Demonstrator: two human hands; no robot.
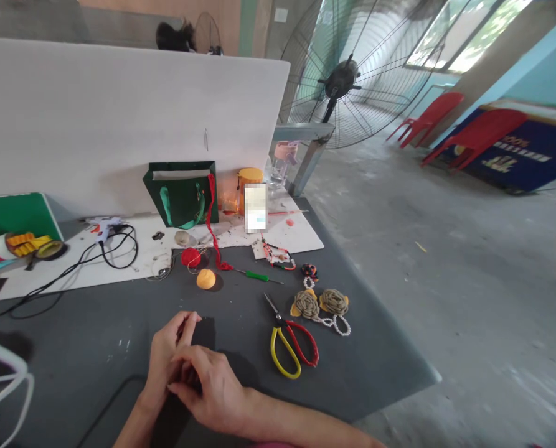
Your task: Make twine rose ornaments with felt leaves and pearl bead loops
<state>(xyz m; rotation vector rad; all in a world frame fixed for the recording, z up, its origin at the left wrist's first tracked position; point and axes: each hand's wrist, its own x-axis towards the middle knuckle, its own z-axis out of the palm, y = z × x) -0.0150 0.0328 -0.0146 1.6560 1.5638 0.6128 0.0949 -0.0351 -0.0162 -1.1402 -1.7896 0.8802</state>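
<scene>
My left hand [171,346] is above the grey table top near its front, thumb and fingers pressed together. Just in front of it, my right hand [215,386] is closed in a pinch and touches the left. Whatever lies between the fingers is hidden. To their right lie scissors [279,318] with one yellow and one red handle, blades slightly apart. Beyond the hands sit an orange-yellow ball [206,279], a red yarn ball [190,257] and a green-handled crochet hook [257,275]. Two olive knitted flowers [334,302] with white bead loops rest past the scissors.
A dark green paper bag [184,193] with a red crocheted strip stands by the white partition [119,118]. Beside it is a phone [256,208] propped upright. A glue gun [104,227] with a black cord lies left. A large fan [340,81] stands beyond the table's right edge.
</scene>
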